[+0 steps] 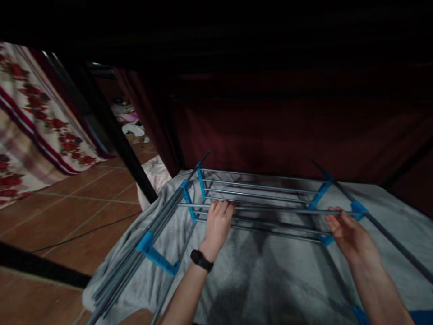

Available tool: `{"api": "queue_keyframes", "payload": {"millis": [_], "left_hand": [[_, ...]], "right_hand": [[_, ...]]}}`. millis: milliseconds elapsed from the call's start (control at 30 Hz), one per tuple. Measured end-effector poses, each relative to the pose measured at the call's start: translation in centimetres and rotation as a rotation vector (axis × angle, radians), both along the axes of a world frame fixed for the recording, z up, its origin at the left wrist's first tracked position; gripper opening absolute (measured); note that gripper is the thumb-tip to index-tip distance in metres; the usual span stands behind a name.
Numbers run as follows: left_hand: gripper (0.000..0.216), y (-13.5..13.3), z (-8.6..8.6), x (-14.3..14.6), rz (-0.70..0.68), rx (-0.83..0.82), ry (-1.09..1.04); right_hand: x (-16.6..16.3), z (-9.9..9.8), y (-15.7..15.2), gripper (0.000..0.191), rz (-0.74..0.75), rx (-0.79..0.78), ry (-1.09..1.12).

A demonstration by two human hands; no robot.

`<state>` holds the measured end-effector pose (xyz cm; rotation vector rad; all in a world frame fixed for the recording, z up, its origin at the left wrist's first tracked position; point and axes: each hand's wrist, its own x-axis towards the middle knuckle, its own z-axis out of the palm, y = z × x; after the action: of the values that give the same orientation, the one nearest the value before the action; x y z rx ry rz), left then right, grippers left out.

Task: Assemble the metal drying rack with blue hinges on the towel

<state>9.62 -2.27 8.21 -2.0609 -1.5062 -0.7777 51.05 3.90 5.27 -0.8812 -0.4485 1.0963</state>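
Note:
My left hand (220, 222), with a black watch (201, 260) at the wrist, is wrapped over a grey metal tube (270, 209) that runs across the frame. Farther right, my right hand (347, 230) pinches the same tube close to its end, beside a blue plastic connector (358, 209). The tube's left end lies near another blue connector (188, 199). Around it is a partly built rack of grey tubes lying on its side, with several crossbars (267, 185) behind the held tube.
Several loose grey tubes (122, 275) lie at left, near a blue bracket (157, 255). A grey blanket (257, 275) spreads under the rack. Dark posts (111, 117) and a dark red curtain (270, 135) surround the space. Left are a tiled floor (77, 225) and floral cloth (57, 122).

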Motion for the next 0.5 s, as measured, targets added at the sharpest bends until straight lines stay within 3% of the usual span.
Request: {"api": "queue_keyframes", "payload": {"millis": [233,500], "left_hand": [[0.028,1.1,1.7,0.1,-0.034,0.023,0.01],[0.037,2.3,2.8,0.0,-0.056,-0.038,0.018]], "right_hand": [[0.2,0.0,0.3,0.007,-0.047,-0.049,0.005],[0.2,0.6,0.4,0.018,-0.069,-0.077,0.024]]}}
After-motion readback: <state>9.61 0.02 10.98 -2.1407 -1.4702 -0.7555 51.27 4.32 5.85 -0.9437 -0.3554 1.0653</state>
